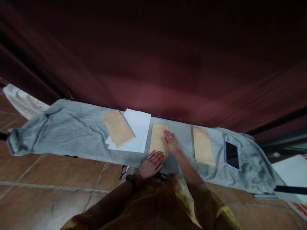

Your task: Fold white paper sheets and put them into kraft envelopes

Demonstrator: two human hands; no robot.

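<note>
A brown paper envelope (pixel 158 135) lies lengthwise before me on the cloth-covered surface. My left hand (pixel 152 163) rests flat on its near end, fingers stretched out and fairly close together. Against its right edge lies my right hand (pixel 171 141), palm down with the fingers extended, the fingertips on the paper. Neither hand grips anything. To the left, brown envelopes (pixel 118 127) lie slanted across white paper sheets (pixel 137 123). On the right is another brown envelope pile (pixel 203 145), apart from both hands.
A phone (pixel 232 155) with a dark screen lies at the right. Grey cloth (pixel 72 127) covers the long narrow surface, wrinkled at both ends. Behind it hangs a dark red curtain (pixel 153 80). Tiled floor (pixel 59 172) shows in front, and white material (pixel 292 172) lies at the far right.
</note>
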